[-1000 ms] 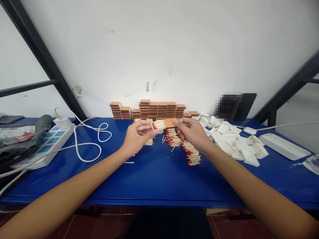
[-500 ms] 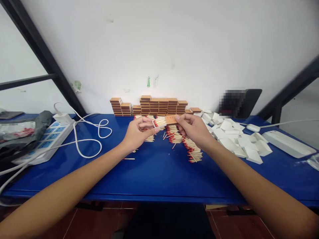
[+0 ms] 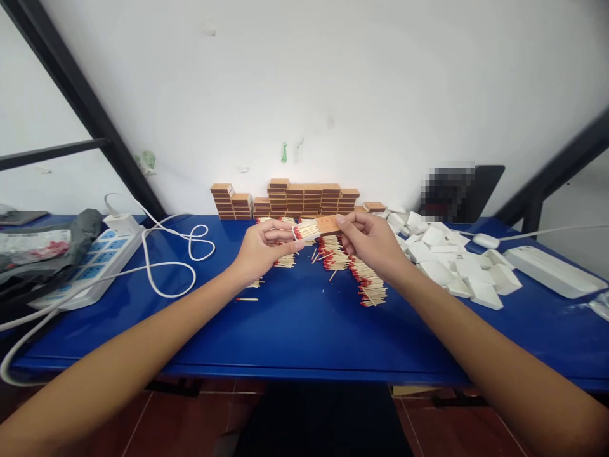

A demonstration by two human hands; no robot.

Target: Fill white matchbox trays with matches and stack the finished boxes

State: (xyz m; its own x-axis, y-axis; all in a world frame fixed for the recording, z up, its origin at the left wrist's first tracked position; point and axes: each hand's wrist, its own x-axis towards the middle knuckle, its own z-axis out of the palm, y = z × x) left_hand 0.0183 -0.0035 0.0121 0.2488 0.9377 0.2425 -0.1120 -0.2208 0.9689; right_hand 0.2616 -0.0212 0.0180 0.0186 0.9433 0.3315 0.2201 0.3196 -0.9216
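My left hand (image 3: pixel 264 247) pinches the end of a white matchbox tray (image 3: pixel 311 225) filled with red-tipped matches (image 3: pixel 306 232). From the other side, my right hand (image 3: pixel 368 238) grips the orange-brown matchbox sleeve (image 3: pixel 327 224). Sleeve and tray meet end to end above the table, and the filled part of the tray shows outside the sleeve. How far the tray reaches into the sleeve I cannot tell. Beneath and beside the hands lie heaps of loose matches (image 3: pixel 368 282), partly hidden by the hands and the box.
Stacked matchboxes (image 3: pixel 304 200) line the wall. White empty trays (image 3: pixel 442 254) are piled at right, near a long white box (image 3: pixel 554 271) and a dark tablet-like object (image 3: pixel 483 193). At left are a power strip (image 3: pixel 102 260), white cables (image 3: pixel 147 270) and a dark bag (image 3: pixel 85 235) on the blue table (image 3: pixel 304 336).
The hands hold nearly the same pose, with the tray and sleeve still end to end. The whole view has shifted slightly.
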